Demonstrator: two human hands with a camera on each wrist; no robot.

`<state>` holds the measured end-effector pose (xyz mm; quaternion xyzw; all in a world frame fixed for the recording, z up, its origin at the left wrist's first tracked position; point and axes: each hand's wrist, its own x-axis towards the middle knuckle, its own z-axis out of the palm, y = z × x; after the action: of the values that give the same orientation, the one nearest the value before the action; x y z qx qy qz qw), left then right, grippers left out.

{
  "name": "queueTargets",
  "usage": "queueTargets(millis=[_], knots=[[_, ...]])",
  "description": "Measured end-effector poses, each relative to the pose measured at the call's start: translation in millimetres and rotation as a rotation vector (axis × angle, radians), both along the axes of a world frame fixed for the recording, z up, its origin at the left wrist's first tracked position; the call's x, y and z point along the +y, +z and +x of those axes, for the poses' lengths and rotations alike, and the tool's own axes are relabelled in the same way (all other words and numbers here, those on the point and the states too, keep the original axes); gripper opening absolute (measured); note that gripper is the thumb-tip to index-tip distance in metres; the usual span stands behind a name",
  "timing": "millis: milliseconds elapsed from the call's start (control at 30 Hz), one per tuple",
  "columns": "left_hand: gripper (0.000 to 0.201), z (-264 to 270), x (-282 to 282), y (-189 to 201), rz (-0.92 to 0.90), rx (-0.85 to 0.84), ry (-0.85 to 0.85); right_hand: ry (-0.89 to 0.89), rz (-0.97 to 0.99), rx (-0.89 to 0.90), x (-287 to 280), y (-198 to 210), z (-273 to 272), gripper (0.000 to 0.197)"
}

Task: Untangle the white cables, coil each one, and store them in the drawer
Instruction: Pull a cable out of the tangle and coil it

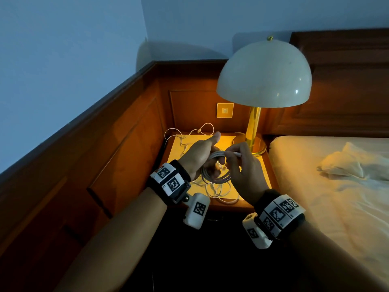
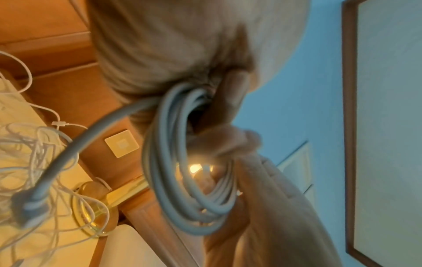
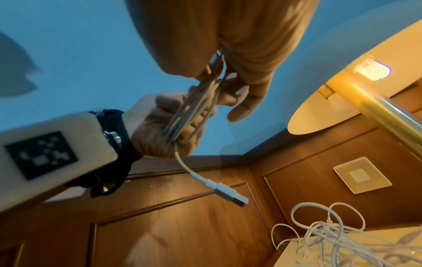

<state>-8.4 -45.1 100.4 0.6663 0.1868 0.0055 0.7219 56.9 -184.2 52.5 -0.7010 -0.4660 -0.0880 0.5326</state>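
Note:
My left hand (image 1: 207,159) grips a coil of white cable (image 1: 217,175) above the nightstand (image 1: 183,165), with the loops wound round its fingers. In the left wrist view the coil (image 2: 189,180) hangs from the palm. Its free end with a USB plug (image 3: 230,195) dangles below the left hand (image 3: 160,130). My right hand (image 1: 234,153) pinches the cable's other end at the top of the coil (image 3: 196,106). A tangle of thin white cables (image 1: 219,192) lies on the nightstand top, seen too in the wrist views (image 2: 34,162) (image 3: 331,240). The drawer is lost in the dark below.
A lamp with a white dome shade (image 1: 263,74) and a brass base (image 1: 252,144) stands at the nightstand's back right. A bed (image 1: 336,197) borders it on the right. Wood panelling with a switch plate (image 1: 225,110) closes the back and left.

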Motion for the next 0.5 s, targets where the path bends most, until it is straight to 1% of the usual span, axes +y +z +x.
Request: queueTargets(millis=[33,67,100,133,167,267,333,400,500], knots=[[0.056,1.9,-1.7,-0.7,-0.048,-0.019,0.078,-0.029,0.003,0.021,1.1,-3.0,-1.7,0.005],[0.043,2.3,-4.1,-0.9,-0.118,-0.033,0.116,-0.059,0.017,0.047,2.4,-5.8,-3.0,0.005],[0.034,1.8,-6.4,-1.4,-0.183,-0.039,0.125,-0.094,0.042,0.074,3.9,-8.6,-3.5,0.005],[0.030,0.4,-8.2,-2.9,-0.238,-0.045,0.118,-0.140,0.077,0.096,5.5,-11.3,-3.2,0.005],[0.031,-1.1,-9.8,-5.7,-0.282,-0.060,0.108,-0.193,0.119,0.112,6.8,-12.4,-2.6,0.005],[0.044,-2.9,-16.3,-19.6,-0.380,-0.134,0.128,-0.350,0.230,0.170,9.3,-13.2,2.7,0.008],[0.045,-0.8,-22.3,-27.7,-0.397,-0.167,0.176,-0.400,0.255,0.202,10.7,-12.8,4.3,0.010],[0.042,2.5,-26.0,-32.7,-0.366,-0.205,0.228,-0.398,0.237,0.240,10.5,-13.9,4.9,0.012],[0.035,4.8,-20.9,-35.7,-0.211,-0.235,0.271,-0.325,0.143,0.321,3.8,-12.2,8.8,0.015]])
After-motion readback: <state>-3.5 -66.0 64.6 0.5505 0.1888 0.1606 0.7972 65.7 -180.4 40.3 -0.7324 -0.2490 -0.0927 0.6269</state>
